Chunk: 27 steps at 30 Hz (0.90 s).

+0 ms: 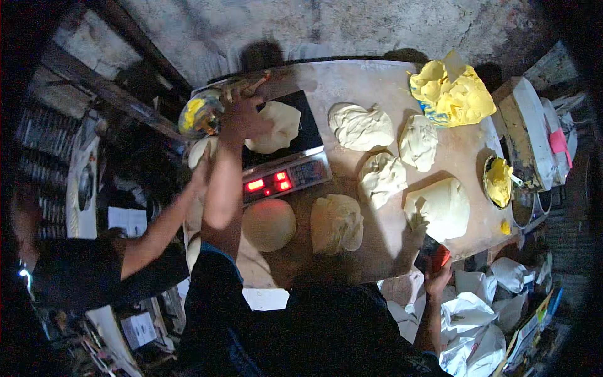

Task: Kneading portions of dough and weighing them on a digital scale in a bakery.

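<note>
Down near the lower edge, the right hand (438,278) rests at the desk (352,78) rim, closed on a small dark and red object (433,256) whose kind I cannot tell, with white bags (468,320) heaped just below it. Ahead on the desk lie a smooth round dough ball (269,224) and several rougher dough lumps (336,222). Further out, the left hand (237,118) reaches over a digital scale (286,179) with glowing red digits, fingers spread and open, touching the dough piece (276,125) lying on the scale's dark platform. A co-worker's arm (164,225) comes in from the left beside it. Weighing a portion seems the step in hand; the next move likely calls for adding or pinching off dough until the reading suits. Beyond sit a bowl of yellow fat (200,113) and crumpled yellow wrapping (453,93).
</note>
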Motion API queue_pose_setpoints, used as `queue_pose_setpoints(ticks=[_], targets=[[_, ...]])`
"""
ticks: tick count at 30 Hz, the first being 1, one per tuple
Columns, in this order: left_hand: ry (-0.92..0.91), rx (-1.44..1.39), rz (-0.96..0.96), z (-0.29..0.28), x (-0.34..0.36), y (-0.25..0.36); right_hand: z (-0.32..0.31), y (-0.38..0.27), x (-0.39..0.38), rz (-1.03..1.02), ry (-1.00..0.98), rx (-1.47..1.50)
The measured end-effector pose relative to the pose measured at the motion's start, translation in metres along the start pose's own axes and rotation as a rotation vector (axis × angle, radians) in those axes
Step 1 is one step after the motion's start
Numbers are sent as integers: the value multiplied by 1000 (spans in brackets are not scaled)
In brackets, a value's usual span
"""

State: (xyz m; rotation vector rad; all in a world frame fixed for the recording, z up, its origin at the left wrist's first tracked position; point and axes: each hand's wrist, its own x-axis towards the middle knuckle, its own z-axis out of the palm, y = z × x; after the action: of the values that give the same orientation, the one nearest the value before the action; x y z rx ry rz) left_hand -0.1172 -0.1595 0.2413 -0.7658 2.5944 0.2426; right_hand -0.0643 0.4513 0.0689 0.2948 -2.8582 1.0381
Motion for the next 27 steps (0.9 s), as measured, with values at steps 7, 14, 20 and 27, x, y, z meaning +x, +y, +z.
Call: queue_pose_setpoints(ticks=[7, 14, 20, 27], targets=[[78, -1023, 925, 222, -73, 188, -10, 34, -20, 190, 93, 294], [291, -962, 180, 370, -65, 403, -55, 51, -22, 77, 101, 244], [253, -1003, 434, 363, -113, 359, -81, 106, -29, 7, 279, 276], [-3, -1134, 445, 440, -115, 278, 9, 45, 25, -40, -102, 303]])
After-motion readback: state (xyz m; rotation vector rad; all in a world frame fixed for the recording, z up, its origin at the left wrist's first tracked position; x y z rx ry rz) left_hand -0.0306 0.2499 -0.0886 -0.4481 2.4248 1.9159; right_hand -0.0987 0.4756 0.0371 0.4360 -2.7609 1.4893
